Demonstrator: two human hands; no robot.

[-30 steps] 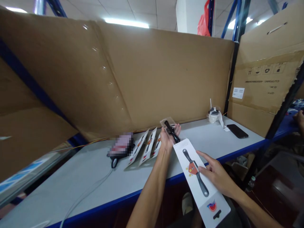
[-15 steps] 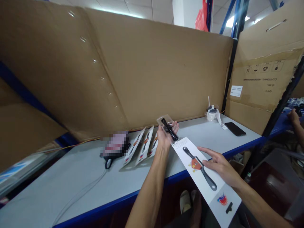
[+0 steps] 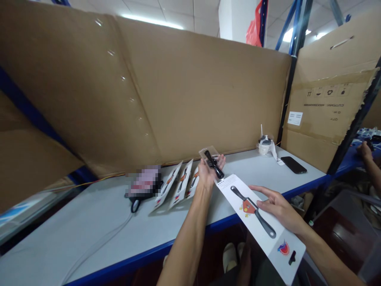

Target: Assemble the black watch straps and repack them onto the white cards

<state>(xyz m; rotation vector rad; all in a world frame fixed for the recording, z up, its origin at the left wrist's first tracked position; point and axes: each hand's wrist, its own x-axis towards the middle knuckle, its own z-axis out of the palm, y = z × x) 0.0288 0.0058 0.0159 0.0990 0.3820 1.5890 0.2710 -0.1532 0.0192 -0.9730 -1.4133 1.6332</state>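
My left hand (image 3: 205,174) grips a clear plastic blister (image 3: 203,151) with a black spokeshave (image 3: 214,165) in it, held above the back of the table. The long white packaging card (image 3: 255,234), printed with a picture of the tool, slants from the blister's lower end toward me. My right hand (image 3: 276,207) pinches the card's right edge, thumb on the printed face and index finger stretched out. Whether card and blister are joined I cannot tell. Left of my left hand, three similar printed packages (image 3: 182,182) lean in a row on the table.
A blurred pink-and-black item (image 3: 145,182) with a cable lies left on the grey table (image 3: 98,222). A cup (image 3: 264,146) and a phone (image 3: 293,165) are at the right. Cardboard walls (image 3: 208,91) rise behind. Another person's hand (image 3: 364,151) shows far right.
The card and my right hand have shifted slightly right and down in the picture, and the view has tilted a little. Both hands keep their holds.
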